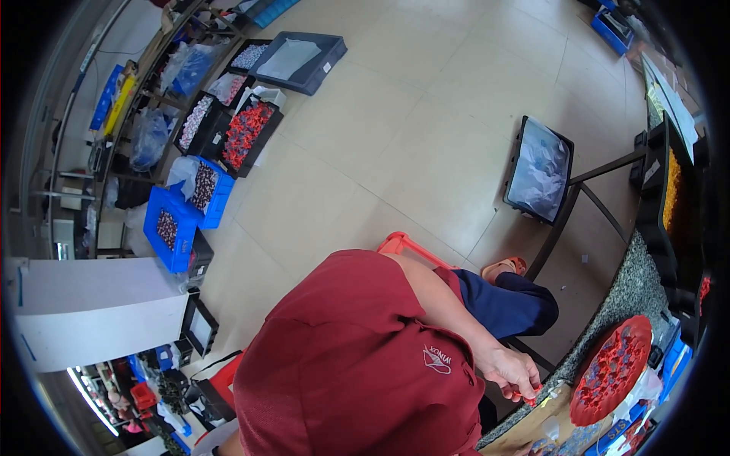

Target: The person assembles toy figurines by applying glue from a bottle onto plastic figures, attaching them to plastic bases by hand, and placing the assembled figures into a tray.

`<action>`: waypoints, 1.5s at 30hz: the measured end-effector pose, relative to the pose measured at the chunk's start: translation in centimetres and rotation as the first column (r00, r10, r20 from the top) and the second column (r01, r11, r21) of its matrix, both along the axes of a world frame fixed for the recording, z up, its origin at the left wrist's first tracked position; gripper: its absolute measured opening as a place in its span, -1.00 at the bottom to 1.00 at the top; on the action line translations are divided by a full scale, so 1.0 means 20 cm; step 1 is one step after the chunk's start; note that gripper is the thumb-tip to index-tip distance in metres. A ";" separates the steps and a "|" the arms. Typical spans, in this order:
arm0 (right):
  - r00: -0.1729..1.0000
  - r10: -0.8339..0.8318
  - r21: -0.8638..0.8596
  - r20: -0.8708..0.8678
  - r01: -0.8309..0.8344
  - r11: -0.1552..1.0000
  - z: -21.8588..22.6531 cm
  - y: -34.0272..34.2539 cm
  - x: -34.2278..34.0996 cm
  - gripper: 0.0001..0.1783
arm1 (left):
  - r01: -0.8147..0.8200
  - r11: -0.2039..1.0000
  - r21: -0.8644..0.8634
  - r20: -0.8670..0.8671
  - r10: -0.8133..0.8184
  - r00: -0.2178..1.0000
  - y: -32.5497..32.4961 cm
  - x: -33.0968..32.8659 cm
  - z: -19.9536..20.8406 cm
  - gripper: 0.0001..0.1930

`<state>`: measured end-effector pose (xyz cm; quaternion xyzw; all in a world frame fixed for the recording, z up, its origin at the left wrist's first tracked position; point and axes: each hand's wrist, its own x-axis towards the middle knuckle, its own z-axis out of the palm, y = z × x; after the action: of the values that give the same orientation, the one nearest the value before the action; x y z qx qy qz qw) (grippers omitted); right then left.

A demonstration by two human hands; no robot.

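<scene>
My left hand (511,371) reaches over the near edge of the workbench, its fingers curled together in a pinch. At the fingertips shows a small red piece (531,400), too small to name. Right beside the hand, on the bench, sits a red round tray (584,417) with a scalloped rim, holding many small red and greyish pieces. My left arm comes out of a maroon short sleeve, and the maroon shirt (342,342) fills the lower middle. My right hand is out of sight.
The speckled stone bench edge (635,277) runs along the right, with a black bin of yellow pieces (672,190) on it. Below stands a dark metal leg frame (551,243) near a black crate lined with plastic (539,171). Blue crates (169,228) and black ones line the left shelving.
</scene>
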<state>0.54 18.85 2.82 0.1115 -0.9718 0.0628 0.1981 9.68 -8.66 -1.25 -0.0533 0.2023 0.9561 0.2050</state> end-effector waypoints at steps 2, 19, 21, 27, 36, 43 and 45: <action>0.999 0.030 -0.080 0.014 -0.029 0.996 -0.01 0.01 0.02 -0.62 | 0.003 1.000 -0.009 -0.002 -0.003 1.000 0.01 0.00 0.00 -0.77; 0.989 0.048 -0.285 0.143 -0.005 0.958 -0.06 0.18 0.14 -0.63 | 0.064 0.997 0.045 0.038 -0.066 0.997 0.08 -0.03 -0.01 -0.86; 0.989 -0.068 -0.280 0.132 0.102 0.954 -0.04 0.20 0.23 -0.64 | 0.143 0.984 0.104 0.025 -0.146 0.989 0.11 -0.04 -0.01 -0.86; 0.910 -0.359 -0.702 0.210 0.395 0.592 -0.03 -0.14 0.34 -0.73 | 0.316 0.947 0.053 0.117 -0.320 0.940 0.03 -0.10 -0.02 -0.80; 0.946 -0.153 -0.957 0.287 0.288 -0.018 -0.04 -0.22 0.44 -0.78 | 0.596 0.798 0.089 0.147 -0.602 0.785 0.16 -0.25 0.02 -0.77; 0.924 -0.143 -0.917 0.355 0.313 -0.248 -0.01 -0.24 0.52 -0.75 | 0.692 0.718 0.082 0.173 -0.694 0.699 0.32 -0.26 0.03 -0.76; 0.933 -0.222 -0.959 0.283 0.279 -0.049 -0.02 -0.25 0.54 -0.77 | 0.692 0.713 0.111 0.119 -0.701 0.703 0.35 -0.25 0.03 -0.76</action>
<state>11.44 13.81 2.42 -0.2400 -0.6500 0.6908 0.2064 4.72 -1.63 -0.62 -0.0398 0.1636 0.8063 0.5670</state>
